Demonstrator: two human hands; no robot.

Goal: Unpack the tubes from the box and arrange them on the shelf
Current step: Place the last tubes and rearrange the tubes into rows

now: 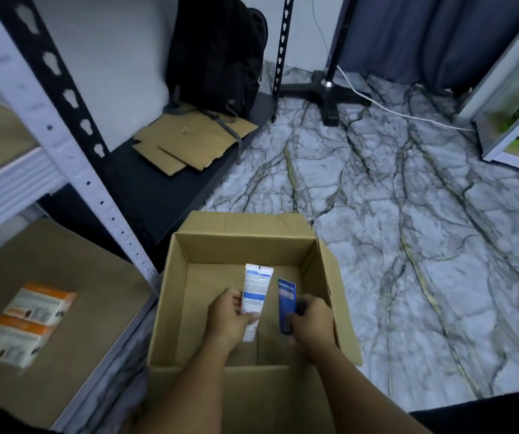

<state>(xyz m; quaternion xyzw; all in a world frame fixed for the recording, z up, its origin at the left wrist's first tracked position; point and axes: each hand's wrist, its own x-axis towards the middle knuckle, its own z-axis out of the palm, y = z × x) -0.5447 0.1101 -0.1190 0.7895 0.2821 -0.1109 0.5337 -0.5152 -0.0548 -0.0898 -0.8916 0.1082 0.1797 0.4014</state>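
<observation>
An open cardboard box (170,296) stands on the marble floor in front of me. Both my hands are inside it. My left hand (227,317) grips a white tube with blue print (256,286), its crimped end pointing away from me. My right hand (313,324) grips a dark blue tube (285,300) beside it, with a dark cap showing at my fingers. The bottom of the box around them looks bare. On the brown shelf board (73,308) at lower left lie two orange-and-white tubes (25,321) side by side.
A white metal shelf post (73,170) rises between the shelf and the box. Behind it a black rack holds flat cardboard pieces (189,139) and a black backpack (217,54). A black stand base (327,89) and a white cable (402,112) lie on the floor beyond.
</observation>
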